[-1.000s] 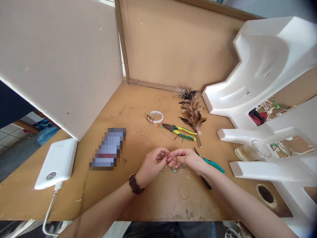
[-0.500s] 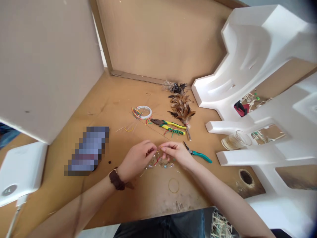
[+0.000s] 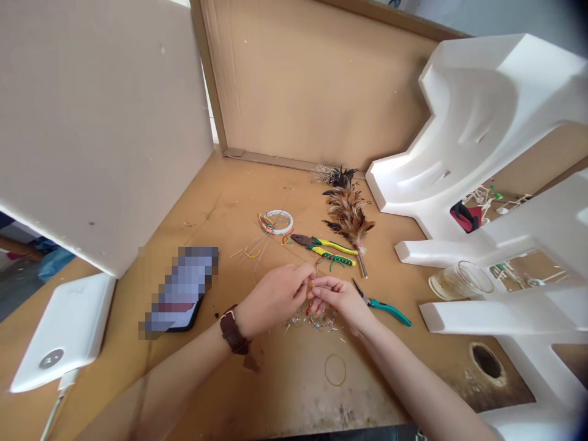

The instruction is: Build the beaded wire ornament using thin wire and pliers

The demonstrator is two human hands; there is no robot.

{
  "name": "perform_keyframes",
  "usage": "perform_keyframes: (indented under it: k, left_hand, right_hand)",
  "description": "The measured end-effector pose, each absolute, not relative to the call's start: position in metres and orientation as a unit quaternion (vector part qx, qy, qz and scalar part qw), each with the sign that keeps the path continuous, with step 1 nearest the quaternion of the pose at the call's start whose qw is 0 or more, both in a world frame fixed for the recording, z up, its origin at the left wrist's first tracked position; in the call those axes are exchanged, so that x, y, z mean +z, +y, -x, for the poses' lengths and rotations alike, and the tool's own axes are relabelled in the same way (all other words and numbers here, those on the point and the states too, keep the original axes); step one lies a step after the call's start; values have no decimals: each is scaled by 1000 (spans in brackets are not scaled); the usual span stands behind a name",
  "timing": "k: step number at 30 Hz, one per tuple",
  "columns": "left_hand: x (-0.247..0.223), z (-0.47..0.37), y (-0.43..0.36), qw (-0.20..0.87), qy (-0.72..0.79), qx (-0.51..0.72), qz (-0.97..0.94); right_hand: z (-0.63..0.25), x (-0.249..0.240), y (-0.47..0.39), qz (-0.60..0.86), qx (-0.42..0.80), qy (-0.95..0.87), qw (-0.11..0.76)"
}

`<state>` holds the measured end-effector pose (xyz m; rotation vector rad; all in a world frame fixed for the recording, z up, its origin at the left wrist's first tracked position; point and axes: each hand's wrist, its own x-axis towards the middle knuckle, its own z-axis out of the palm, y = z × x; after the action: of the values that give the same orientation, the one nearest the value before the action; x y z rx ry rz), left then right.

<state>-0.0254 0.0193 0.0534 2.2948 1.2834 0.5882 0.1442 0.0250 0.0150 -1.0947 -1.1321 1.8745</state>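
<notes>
My left hand (image 3: 281,297) and my right hand (image 3: 343,301) meet over the tabletop, fingertips pinched together. A thin yellow strand (image 3: 313,284) shows between them, gripped by the right fingers; the left fingertips are partly hidden, and whatever they pinch is unclear. Just beneath the hands lies a tangle of clear beads on thread or wire (image 3: 316,320), with a bit of red in it, partly covered by the right fingers. Beyond the hands rest yellow-green pliers (image 3: 334,256). Teal-handled pliers (image 3: 390,311) lie right of my right hand.
A white ring (image 3: 291,225) with coloured threads and a feather bundle (image 3: 348,208) lie farther back. Left are a blurred phone (image 3: 184,294) and a white power bank (image 3: 68,331). White foam packing (image 3: 478,73) borders the right, holding a glass (image 3: 454,282). A yellow loop (image 3: 326,371) lies in front.
The camera view has shifted, so the scene sits farther right and lower. My hands stay together, the left hand turned more over the fingertips and the yellow strand still between them.
</notes>
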Motion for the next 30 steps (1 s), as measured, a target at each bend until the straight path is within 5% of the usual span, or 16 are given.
perform_keyframes:
  k: [19, 30]
  left_hand:
    - [58, 19, 20, 163, 388, 184, -888]
    - [46, 25, 30, 178, 405, 196, -875]
  right_hand:
    - [-140, 23, 19, 504, 556, -587, 303]
    - [-149, 20, 26, 495, 634, -511, 303]
